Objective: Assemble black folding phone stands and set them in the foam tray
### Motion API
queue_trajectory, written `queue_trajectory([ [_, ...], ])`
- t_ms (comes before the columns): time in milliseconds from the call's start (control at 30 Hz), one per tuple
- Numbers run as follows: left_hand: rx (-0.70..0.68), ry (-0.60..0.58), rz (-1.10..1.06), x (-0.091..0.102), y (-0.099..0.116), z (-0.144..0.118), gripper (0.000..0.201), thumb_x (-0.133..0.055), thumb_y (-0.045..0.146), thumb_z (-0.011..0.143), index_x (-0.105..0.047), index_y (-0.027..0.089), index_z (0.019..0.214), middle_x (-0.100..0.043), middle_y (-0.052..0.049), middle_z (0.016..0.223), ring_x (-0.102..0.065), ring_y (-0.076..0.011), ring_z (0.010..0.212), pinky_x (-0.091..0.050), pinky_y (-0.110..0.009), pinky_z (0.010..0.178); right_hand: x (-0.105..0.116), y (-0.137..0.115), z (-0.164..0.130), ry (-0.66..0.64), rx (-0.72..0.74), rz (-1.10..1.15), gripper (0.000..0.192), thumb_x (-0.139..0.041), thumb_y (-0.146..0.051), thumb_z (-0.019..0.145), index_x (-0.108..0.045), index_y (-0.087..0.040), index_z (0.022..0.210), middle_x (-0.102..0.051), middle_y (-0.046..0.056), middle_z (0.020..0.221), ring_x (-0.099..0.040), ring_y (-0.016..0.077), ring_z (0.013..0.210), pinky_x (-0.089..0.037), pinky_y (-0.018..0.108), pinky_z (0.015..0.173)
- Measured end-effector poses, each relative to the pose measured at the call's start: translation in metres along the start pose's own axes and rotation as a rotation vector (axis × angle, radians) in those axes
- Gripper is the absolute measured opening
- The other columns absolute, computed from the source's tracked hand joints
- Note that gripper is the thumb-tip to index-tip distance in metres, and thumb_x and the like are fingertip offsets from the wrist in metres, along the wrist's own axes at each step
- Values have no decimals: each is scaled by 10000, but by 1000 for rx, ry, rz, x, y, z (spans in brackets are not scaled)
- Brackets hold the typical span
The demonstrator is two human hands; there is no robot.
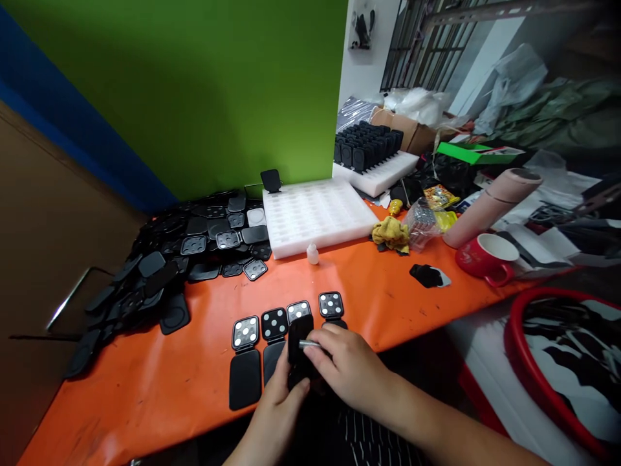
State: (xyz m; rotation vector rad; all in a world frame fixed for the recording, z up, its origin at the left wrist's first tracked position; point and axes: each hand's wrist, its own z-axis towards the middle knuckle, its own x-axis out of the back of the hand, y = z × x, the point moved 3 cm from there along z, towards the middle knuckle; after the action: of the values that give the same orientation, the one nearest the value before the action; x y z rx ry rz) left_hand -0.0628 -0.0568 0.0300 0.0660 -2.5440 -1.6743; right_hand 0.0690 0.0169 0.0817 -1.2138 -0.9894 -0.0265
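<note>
Looking down in the head view, a black hinged part (299, 349) was gripped low at centre frame by the left hand (280, 404), while a small silver pin (309, 344) was pinched against it by the right hand (347, 369). Similar opened parts (246, 362) were laid just left on the orange table (145, 382), below a white foam tray (317, 213).
</note>
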Motion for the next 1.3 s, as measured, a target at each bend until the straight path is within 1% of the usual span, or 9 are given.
queue_trajectory([
  [100,-143,6,256,-1,-3,0,551,-409,215,825,-264,222,1357,-298,-45,1410,-218,-221,1299,-208,-390,1058,-2,2,4,-13,-9,-108,223,-383,-262,888,-588,-183,846,-589,29,808,-535,141,753,-386,241,684],
  [233,-244,-29,379,-4,-5,1,543,-333,168,861,-190,272,1374,-269,-17,1424,-244,-184,1292,-240,-363,1051,1,4,6,-70,19,-173,250,-363,-280,891,-579,-167,835,-598,38,813,-537,146,749,-372,245,677],
  [400,-233,-55,376,-11,0,2,557,-348,163,865,-160,245,1383,-312,-65,1401,-291,-202,1271,-271,-383,1035,1,4,9,-73,34,-139,288,-478,-435,817,-584,-172,863,-604,33,812,-541,153,726,-353,238,621],
  [533,-163,-69,318,-16,2,4,579,-368,148,844,-172,238,1381,-366,-79,1368,-331,-218,1250,-309,-386,1011,-5,4,9,-28,41,-61,203,-487,-351,831,-588,-186,768,-592,-2,746,-529,118,680,-339,215,599],
  [700,-209,53,357,-15,4,8,601,-366,160,842,-127,228,1389,-283,-62,1413,-279,-203,1277,-252,-377,1040,-3,0,6,-46,34,-92,298,-372,-375,898,-598,-189,845,-596,19,808,-538,127,722,-359,226,630],
  [900,-219,18,422,-16,4,9,589,-386,237,861,-127,228,1390,-251,-78,1427,-224,-219,1299,-215,-407,1051,-2,-2,3,-83,23,-218,276,-407,-357,870,-604,-164,887,-607,47,816,-542,162,737,-366,264,656],
  [1133,-109,-65,269,-20,-1,8,606,-406,196,818,-181,189,1381,-360,-95,1371,-329,-230,1251,-286,-388,1023,-12,10,1,11,-54,90,146,-525,-288,797,-578,-177,719,-581,-12,711,-522,110,653,-355,213,578],
  [1233,5,-76,123,-21,-6,6,749,-448,136,745,-83,201,1396,-377,-83,1361,-363,-240,1230,-370,-369,968,-18,18,2,-25,-140,387,262,-371,-343,892,-548,-172,801,-555,-17,667,-520,91,561,-374,198,512],
  [1300,-11,-106,160,-20,-7,4,780,-435,121,748,-14,228,1396,-323,-60,1395,-308,-229,1262,-361,-362,975,-16,22,3,-14,-173,424,327,-277,-346,925,-533,-170,825,-546,-13,656,-516,92,544,-380,203,504],
])
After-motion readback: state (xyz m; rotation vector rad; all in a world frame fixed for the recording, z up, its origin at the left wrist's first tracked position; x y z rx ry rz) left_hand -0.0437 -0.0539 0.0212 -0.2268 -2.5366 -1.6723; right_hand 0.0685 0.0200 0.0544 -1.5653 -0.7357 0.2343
